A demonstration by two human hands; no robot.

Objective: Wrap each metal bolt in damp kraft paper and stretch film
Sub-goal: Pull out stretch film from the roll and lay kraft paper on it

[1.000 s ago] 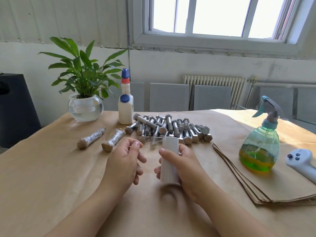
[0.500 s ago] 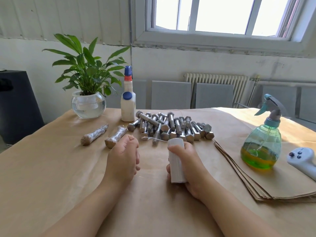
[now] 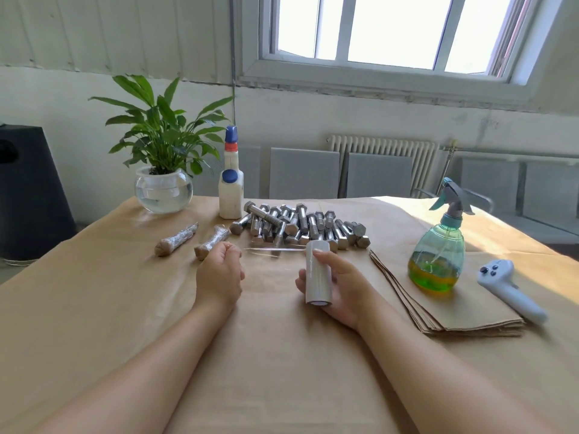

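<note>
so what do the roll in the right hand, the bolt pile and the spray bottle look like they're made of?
Roll: clear plastic stretch film, glossy; a transparent strip runs from it to the left hand.
Bolt pile: bare metal, probably steel; silvery sheen, cut threads, hex heads.
Spray bottle: translucent green plastic; liquid shows through, opaque teal and grey trigger head.

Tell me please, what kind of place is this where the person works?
Probably a plain workroom or small workshop, used here for packing. A table covered in kraft paper holds a pile of metal bolts, and a radiator stands under a large window in a bare wall.
</note>
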